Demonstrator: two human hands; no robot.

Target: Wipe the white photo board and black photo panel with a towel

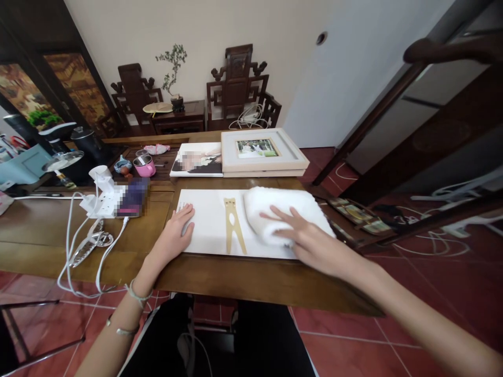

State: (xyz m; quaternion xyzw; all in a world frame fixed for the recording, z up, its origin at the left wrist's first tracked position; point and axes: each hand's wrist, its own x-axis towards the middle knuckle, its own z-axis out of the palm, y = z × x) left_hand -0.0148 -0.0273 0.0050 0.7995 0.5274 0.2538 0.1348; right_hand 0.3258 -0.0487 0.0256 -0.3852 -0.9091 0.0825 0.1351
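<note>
A white rectangular panel (206, 222) lies on the wooden table close in front of me. Flat on it is a gold two-legged shape (229, 225) with a small oval opening. My left hand (181, 228) rests on the panel's left edge, open, fingers stretched out. Over the panel's right part lies a fluffy white towel (283, 199). My right hand (301, 233) bears down on this towel and grips it from above, fingers parted, a fold of cloth by the thumb. The right fingers are slightly blurred, and the panel's right end is hidden beneath the towel.
Behind the panel sit a photo print (200, 159) and a framed picture (267, 152). A power strip (106, 203) with white cables, a phone (133, 196) and a pink cup (144, 165) are on the left. A dark wooden rack (373, 120) stands at the right.
</note>
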